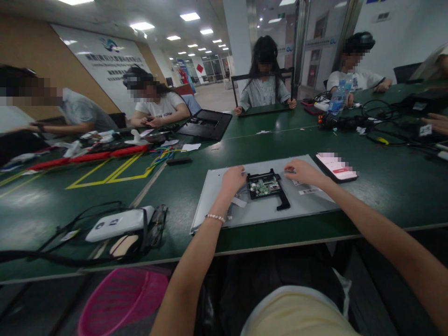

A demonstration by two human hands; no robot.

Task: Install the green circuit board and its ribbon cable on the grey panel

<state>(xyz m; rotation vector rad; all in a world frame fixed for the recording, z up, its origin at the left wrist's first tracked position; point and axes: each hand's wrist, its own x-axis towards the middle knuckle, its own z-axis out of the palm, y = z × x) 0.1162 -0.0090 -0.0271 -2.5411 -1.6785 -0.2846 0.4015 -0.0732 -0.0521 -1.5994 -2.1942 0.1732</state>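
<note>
Near left, a pink basket [121, 296] sits below the edge of the green table [385, 200]; up top, a white device [119, 224] lies by some glasses [159, 226]. Out right, a phone [338, 169] glows, screen up! Farther back, a clear bottle [336, 100], and at the far side a person [259, 95] holds a black frame [268, 110] upright.

Left forearm [198, 247] and right forearm [371, 221] extend forward, converging; left hand [234, 180] and right hand [303, 171], loosely curled, are apart.
</note>
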